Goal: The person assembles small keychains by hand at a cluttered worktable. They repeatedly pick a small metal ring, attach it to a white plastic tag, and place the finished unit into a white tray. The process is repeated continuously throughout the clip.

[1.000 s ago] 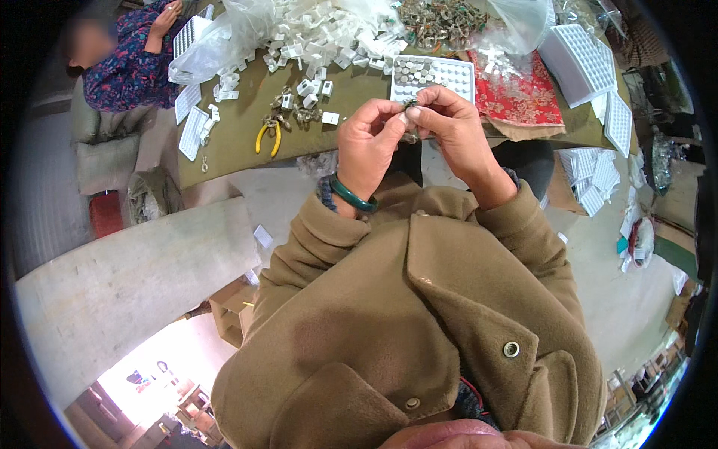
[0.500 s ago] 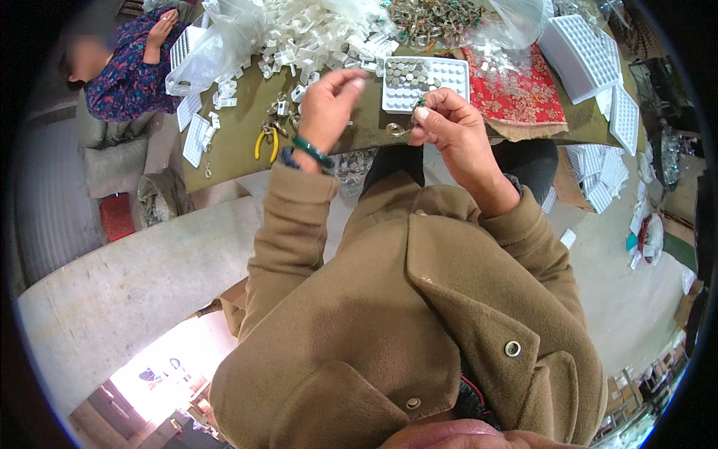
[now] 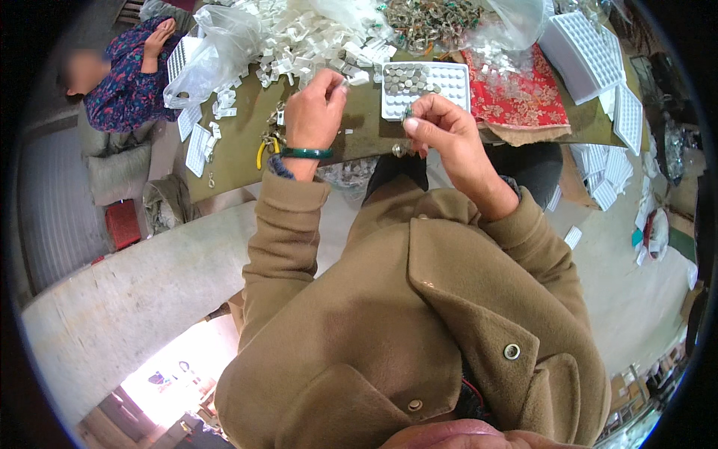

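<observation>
My left hand [image 3: 314, 112], with a dark green bangle [image 3: 307, 153] at its wrist, is closed in a pinch. At its fingertips is a small white plastic piece [image 3: 359, 78]. My right hand [image 3: 445, 131] pinches a small metal fitting with a green part [image 3: 407, 114]; its exact kind is too small to tell. A shiny metal ring [image 3: 399, 150] hangs below those fingers. Just beyond the right hand lies a white tray [image 3: 456, 88] of round pockets, partly covered by grey discs [image 3: 407, 77]. Yellow-handled pliers [image 3: 261, 155] lie left of my left wrist, partly hidden.
Heaped white plastic pieces [image 3: 307, 41] and a pile of metal fittings [image 3: 434, 24] cover the table's far side. A red patterned cloth [image 3: 523, 101] and stacked white trays [image 3: 580, 60] are at right. A clear bag [image 3: 217, 52] lies left, near another person [image 3: 134, 71].
My left hand has drawn left and its fingers have closed, with a white plastic piece now at their tips. The right hand has shifted slightly left and nearer, still pinching the fitting.
</observation>
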Motion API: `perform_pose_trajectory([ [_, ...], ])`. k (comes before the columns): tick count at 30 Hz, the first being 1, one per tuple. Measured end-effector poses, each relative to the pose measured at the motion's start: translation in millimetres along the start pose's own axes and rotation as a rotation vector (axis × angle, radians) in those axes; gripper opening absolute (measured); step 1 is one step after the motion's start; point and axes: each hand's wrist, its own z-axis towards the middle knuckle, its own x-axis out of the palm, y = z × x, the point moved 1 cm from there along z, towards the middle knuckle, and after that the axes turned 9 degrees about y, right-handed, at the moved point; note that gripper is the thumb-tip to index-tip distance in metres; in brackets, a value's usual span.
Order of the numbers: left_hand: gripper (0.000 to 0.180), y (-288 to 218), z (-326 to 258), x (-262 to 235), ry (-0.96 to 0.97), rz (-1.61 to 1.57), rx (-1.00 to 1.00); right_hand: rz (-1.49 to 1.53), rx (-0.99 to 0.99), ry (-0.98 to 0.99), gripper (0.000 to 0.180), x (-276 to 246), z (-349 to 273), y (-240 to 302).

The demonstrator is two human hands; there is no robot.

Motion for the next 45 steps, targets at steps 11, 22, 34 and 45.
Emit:
perform_pose_trajectory([
  [11, 0.022, -53.6, -51.4, 18.4, 0.145, -1.320, 0.009, -0.043, -0.075, -0.035, 0.006, -1.0, 8.7, 5.3],
  [22, 0.028, -45.2, -61.1, 43.6, 0.314, -1.775, -0.339, -0.246, -0.136, -0.174, 0.006, 8.2, 4.2, -3.5],
  [34, 0.025, -54.1, -59.8, 39.2, 0.134, -1.612, -0.047, 0.112, -0.057, -0.042, 0.006, 10.3, -2.6, 0.6],
  [45, 0.028, -54.0, -67.2, 42.5, -0.050, -1.122, 0.008, 0.046, -0.123, 0.007, 0.003, 12.2, 0.6, -12.7],
])
